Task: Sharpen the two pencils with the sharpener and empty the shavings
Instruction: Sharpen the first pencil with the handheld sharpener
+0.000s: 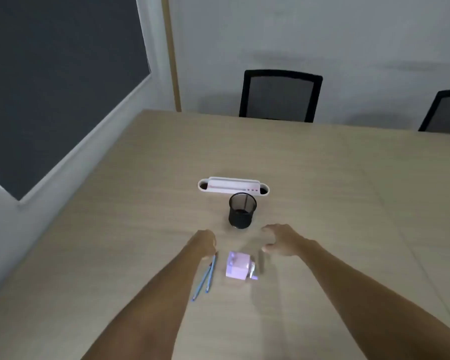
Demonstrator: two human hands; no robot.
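2 blue pencils [204, 275] lay near-left on table [322, 203], tips converging far end; lilac sharpener [238, 265] just right of them, crank on right side. Left hand [204, 242] curled over pencil tips, grip unclear, cannot tell. Right hand [281, 240] spread open, empty, beyond sharpener. Farther: black mesh cup [242, 210], white tray [233, 186], 2 chairs [279, 96].

Two bare forearms, sleeveless as far as seen, no watch or rings, end in bare hands.
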